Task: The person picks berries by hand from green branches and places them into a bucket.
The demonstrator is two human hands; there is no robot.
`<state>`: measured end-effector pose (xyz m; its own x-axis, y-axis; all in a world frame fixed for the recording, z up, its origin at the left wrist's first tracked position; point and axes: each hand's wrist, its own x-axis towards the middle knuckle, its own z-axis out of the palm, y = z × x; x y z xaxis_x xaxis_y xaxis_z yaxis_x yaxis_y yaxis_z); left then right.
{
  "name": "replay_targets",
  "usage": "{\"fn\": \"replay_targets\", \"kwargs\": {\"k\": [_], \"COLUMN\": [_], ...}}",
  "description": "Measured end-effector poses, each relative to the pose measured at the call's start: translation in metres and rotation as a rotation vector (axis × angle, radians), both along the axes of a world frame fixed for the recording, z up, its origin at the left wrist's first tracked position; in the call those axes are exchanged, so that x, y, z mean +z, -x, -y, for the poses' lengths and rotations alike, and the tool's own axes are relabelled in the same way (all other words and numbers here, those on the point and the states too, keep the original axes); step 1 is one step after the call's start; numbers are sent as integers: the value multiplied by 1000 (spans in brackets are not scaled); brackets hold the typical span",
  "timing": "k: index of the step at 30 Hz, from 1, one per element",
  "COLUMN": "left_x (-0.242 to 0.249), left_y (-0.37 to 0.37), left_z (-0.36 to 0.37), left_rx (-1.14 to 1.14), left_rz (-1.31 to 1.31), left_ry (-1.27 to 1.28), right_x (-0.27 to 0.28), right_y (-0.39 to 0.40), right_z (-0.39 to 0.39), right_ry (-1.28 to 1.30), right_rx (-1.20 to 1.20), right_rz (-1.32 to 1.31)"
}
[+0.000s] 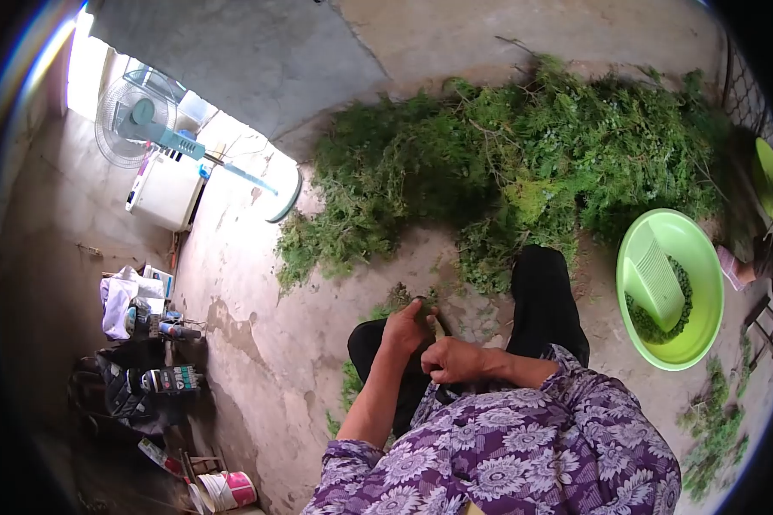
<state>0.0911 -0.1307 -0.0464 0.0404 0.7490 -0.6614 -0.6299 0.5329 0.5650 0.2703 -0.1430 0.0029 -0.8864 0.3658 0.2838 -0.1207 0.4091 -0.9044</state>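
My left hand [406,326] is closed above my knees, with a small leafy sprig [397,298] showing at its fingertips. Just right of it and lower, my right hand [453,360] is curled into a fist. A pale, thin piece [439,326] shows between the two hands; whether it is a stem or something else I cannot make out. What the right fingers grip is hidden. Beyond my knees lies a large heap of cut green branches [524,163], some bearing small pale-green berries or cones.
To the right stands a green basin [711,322] holding a ridged green washboard [655,273] and small green pieces [680,322]. Another person's foot [741,270] is beside it. A standing fan [159,133] is at upper left. A bucket [229,491] and bags [124,386] are at left.
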Motion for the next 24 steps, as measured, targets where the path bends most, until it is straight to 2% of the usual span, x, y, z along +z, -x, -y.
{"fn": "replay_targets", "kwargs": {"k": [3, 4, 5, 7, 9, 10, 12, 19, 21, 24], "left_x": [62, 77, 86, 100, 111, 116, 128, 148, 151, 154], "left_y": [-23, -29, -32, -37, -43, -45, -50, -63, -63, -65], "left_z": [2, 4, 7, 12, 16, 18, 23, 32, 34, 36], "left_rx": [-3, -21, -21, -149, -178, -210, -274, -499, -542, -603], "left_rz": [-197, -279, -279, -337, -346, -355, -369, -252, -268, -314], "left_ry": [-79, -123, -122, -280, -296, -313, -330, -352, -341, -311], "right_x": [4, 4, 6, 29, 22, 25, 35, 67, 78, 77], "right_y": [-8, -12, -16, -34, -43, -49, -60, -64, -67, -66], "right_z": [-6, -11, -17, -32, -52, -59, -71, -68, -65, -65], "right_ry": [31, 118, 206, 289, 464, 465, 668, 604, 274, 143], "right_rx": [-33, -62, -91, -262, -368, -368, -485, -522, -561, -479], "right_rz": [51, 62, 73, 59, -62, -62, -191, -321, -258, -129]}}
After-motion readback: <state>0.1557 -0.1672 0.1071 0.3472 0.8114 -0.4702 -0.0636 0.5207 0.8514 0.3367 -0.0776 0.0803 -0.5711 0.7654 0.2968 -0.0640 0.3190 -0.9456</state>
